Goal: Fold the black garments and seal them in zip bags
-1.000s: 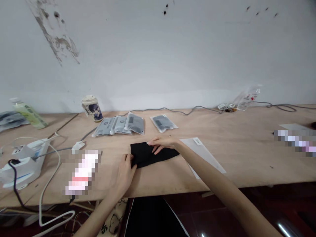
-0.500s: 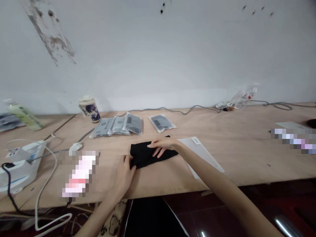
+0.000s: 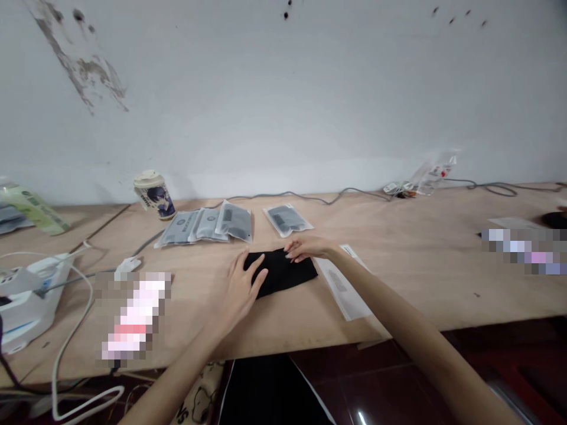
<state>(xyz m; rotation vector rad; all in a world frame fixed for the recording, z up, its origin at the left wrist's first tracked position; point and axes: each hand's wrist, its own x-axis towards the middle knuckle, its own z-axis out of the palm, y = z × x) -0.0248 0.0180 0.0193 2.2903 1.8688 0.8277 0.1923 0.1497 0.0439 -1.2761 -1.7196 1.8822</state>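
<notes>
The left hand (image 3: 241, 290), spread open, has shifted onto the flat black cloth (image 3: 283, 275); whether the right hand (image 3: 310, 247) grips is unclear.

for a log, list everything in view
cloth: 1, black, front centre
packets: 4, grey, behind cloth
flat bag: 1, whitish, right of cloth
cup: 1, white-purple, left rear
bottle: 1, green, far left
power strip: 1, white, left
pixelated patches: 2, pinkish, left and right
clear bag: 1, transparent, right rear
cables: several, grey, white, black, rear and left
table: 1, tan, across middle
wall: 1, white, rear
dark object: 1, black, right edge
left hand: 1, bare, on cloth
right hand: 1, bare, at cloth's far edge
</notes>
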